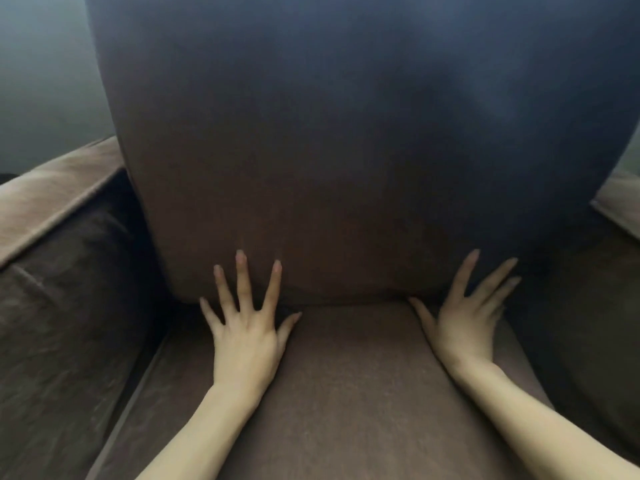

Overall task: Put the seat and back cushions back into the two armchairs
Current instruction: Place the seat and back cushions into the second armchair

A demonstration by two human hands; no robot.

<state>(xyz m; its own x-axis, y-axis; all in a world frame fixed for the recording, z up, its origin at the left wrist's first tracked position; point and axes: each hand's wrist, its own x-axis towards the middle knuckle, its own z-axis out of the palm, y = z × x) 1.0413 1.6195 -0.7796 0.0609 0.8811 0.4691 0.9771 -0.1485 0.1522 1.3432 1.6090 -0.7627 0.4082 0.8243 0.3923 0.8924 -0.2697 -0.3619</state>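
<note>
A single head-worn wide-angle camera looks forward and steeply down into a brown armchair from very close, so that the back cushion (346, 150) fills the upper and middle frame and the seat cushion (346, 393) fills the lower centre. The left hand (244, 336) and right hand (464, 327) reach in from the bottom edge toward mid-frame, while the wide lens bends one armrest (55, 192) across the left edge and cuts the other armrest (620, 199) at the right edge, with a blurred grey background in the upper left corner
</note>
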